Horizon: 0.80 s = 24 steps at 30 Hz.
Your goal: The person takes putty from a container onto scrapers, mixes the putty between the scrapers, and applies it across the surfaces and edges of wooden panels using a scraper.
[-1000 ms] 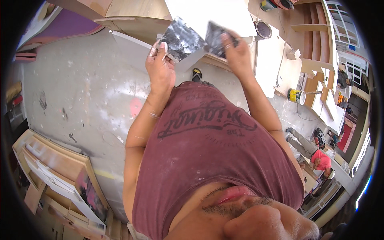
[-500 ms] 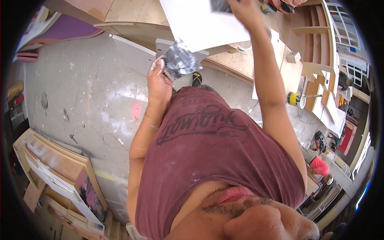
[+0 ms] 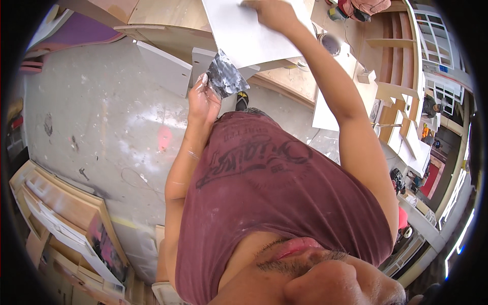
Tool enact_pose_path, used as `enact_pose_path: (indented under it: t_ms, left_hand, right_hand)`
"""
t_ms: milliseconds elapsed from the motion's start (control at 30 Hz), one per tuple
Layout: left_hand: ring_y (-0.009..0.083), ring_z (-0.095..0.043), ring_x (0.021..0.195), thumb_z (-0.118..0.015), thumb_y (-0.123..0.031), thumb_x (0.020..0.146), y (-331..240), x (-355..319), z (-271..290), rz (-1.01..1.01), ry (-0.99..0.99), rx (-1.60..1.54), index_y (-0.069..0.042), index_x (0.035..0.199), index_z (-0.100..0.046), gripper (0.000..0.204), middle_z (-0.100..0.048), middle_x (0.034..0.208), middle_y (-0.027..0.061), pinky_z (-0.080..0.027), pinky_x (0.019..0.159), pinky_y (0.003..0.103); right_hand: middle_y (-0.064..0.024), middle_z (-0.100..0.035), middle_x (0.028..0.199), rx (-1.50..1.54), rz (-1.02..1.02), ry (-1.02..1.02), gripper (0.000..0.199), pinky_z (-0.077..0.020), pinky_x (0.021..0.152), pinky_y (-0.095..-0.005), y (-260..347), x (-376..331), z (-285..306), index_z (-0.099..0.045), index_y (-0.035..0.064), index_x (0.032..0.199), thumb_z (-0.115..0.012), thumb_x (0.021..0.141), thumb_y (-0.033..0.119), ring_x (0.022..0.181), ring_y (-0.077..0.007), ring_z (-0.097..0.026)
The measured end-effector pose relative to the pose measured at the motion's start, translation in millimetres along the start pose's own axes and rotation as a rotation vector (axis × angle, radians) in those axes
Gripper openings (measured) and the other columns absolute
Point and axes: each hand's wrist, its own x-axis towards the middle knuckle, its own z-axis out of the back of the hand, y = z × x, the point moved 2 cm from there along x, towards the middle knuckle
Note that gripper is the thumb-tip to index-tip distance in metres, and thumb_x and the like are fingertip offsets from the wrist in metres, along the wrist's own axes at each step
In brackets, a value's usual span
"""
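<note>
My left hand [image 3: 204, 103] is closed on the edge of a dark, square filler plate [image 3: 226, 76] smeared with white paste, held out in front of my waist. White residue marks its fingers. Farther up, my right hand [image 3: 277, 16] reaches over a white panel [image 3: 241, 38], its fingers closed. A dark scraper [image 3: 249, 4] shows at its fingertips, blurred and largely hidden by the hand and the picture's upper edge. The panel lies on a wooden structure, and the filler plate is near its close edge.
An open tin [image 3: 329, 43] stands on the bench to the right, past my forearm. Wooden shelving [image 3: 396, 46] rises beyond it. Stacked wooden cabinets [image 3: 71, 218] stand at lower left. A hammer [image 3: 84, 174] lies on the stained grey floor [image 3: 101, 101]. People are at far right.
My right hand has swept left across the white panel with the scraper. The left hand's filler plate has tilted slightly and stays close to the panel. The open tin has come into sight.
</note>
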Motion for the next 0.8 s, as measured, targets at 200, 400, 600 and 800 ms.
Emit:
enact_pose_path:
  t_ms: [200, 400, 600, 800]
  left_hand:
    - [0.0256, -0.063, 0.106, -0.033, -0.017, 0.100, 0.8, 4.4, 10.5, -0.014, -0.050, -0.024, 0.001, 0.115, -0.054, 0.031, -0.064, 0.114, 0.0152, -0.048, 0.097, 0.042]
    - [0.0255, -0.062, 0.107, -0.032, -0.016, 0.100, 2.6, 8.6, 12.2, -0.026, -0.024, 0.034, 0.001, 0.116, -0.053, 0.031, -0.063, 0.116, 0.0156, -0.048, 0.097, 0.041]
    - [0.0246, -0.063, 0.104, -0.031, -0.015, 0.101, 0.0, 4.4, 8.5, -0.058, -0.062, 0.019, 0.002, 0.115, -0.052, 0.031, -0.063, 0.113, 0.0151, -0.049, 0.096, 0.039]
    - [0.0201, -0.063, 0.103, -0.036, -0.012, 0.099, -2.8, 5.8, 7.4, -0.054, -0.074, 0.029, -0.002, 0.107, -0.054, 0.021, -0.064, 0.108, 0.0106, -0.051, 0.094, 0.035]
  right_hand:
    - [-0.0089, -0.071, 0.093, 0.015, 0.137, 0.086, 0.049, -0.0530, 0.074, -0.0411, 13.9, -61.5, 22.3, -0.063, 0.0296, 0.121, -0.050, 0.080, 0.005, 0.083, -0.0272, -0.068]
    - [-0.0152, -0.068, 0.104, 0.144, -0.163, -0.010, 0.037, -0.0517, 0.082, -0.0432, -43.1, 38.4, 30.5, -0.068, 0.0181, 0.113, -0.049, 0.083, 0.008, 0.093, -0.0345, -0.066]
    - [-0.0114, -0.070, 0.089, 0.026, 0.061, 0.035, 0.046, -0.0535, 0.070, -0.0414, 0.2, -13.4, 2.3, -0.063, 0.0279, 0.122, -0.054, 0.081, 0.009, 0.076, -0.0302, -0.067]
    - [0.0005, -0.066, 0.118, 0.107, 0.183, 0.077, 0.051, -0.0541, 0.084, -0.0366, 31.1, -113.0, 26.1, -0.063, 0.0283, 0.121, -0.053, 0.079, 0.000, 0.095, -0.0253, -0.067]
